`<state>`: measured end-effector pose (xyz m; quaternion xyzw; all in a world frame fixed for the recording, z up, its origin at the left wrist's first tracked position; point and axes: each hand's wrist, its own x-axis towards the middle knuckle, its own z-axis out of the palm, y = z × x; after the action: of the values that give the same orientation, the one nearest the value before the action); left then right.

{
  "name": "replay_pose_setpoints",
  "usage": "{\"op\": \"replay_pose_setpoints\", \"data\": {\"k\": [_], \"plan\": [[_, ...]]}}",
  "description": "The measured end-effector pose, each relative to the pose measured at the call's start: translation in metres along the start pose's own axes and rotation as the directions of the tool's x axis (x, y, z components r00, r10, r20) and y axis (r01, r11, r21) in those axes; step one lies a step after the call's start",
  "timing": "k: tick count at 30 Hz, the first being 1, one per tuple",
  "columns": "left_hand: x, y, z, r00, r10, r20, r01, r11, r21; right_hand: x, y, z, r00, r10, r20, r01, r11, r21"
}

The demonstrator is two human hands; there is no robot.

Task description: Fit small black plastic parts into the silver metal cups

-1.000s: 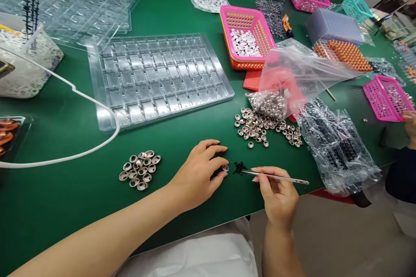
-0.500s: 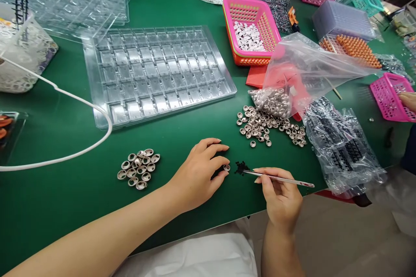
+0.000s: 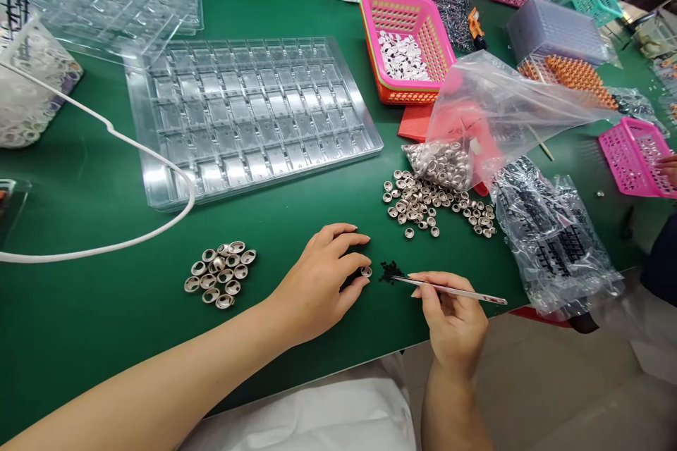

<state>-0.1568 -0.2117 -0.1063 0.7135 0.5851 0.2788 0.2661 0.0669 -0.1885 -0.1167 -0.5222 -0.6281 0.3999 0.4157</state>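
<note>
My left hand [image 3: 328, 278] rests on the green table, its thumb and index finger closed on a small silver ring-like metal piece [image 3: 366, 272]. In my right hand [image 3: 452, 317] are slim metal tweezers [image 3: 460, 291], held between thumb and fingers. Their tips touch a little heap of tiny black pieces [image 3: 390, 270] just right of the left fingertips. A cluster of similar silver pieces [image 3: 225, 273] lies left of my left hand. More loose silver pieces [image 3: 417, 201] are spread beyond the black heap, beside a clear bag of them [image 3: 444, 162].
Behind my hands lies a clear compartment tray [image 3: 254, 120]. A pink basket [image 3: 407, 10] holds white pieces. To the right is a plastic bag with black parts [image 3: 555, 246]. A white cord [image 3: 132, 144] curves across the left. Another person's hand [image 3: 669, 168] is at a pink basket [image 3: 629, 155].
The whole view has shifted slightly. My left hand keeps the silver piece in place, and the tweezers stay at the black heap. The other person's hand at the right basket has moved a little.
</note>
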Motion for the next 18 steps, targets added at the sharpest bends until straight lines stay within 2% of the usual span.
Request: {"op": "replay_pose_setpoints", "data": {"k": [15,18], "plan": [[-0.0005,0.0003,-0.0006,1.0,-0.004,-0.001,0.004,1.0,-0.014,-0.0011,0.0003,0.0004,1.0,-0.022,0.008,0.022,0.999,-0.044],[-0.0001,-0.0004,0.0001,1.0,-0.006,-0.002,0.006,1.0,-0.024,-0.001,-0.0003,0.0002,0.999,-0.005,-0.033,0.004,0.999,-0.037]]}}
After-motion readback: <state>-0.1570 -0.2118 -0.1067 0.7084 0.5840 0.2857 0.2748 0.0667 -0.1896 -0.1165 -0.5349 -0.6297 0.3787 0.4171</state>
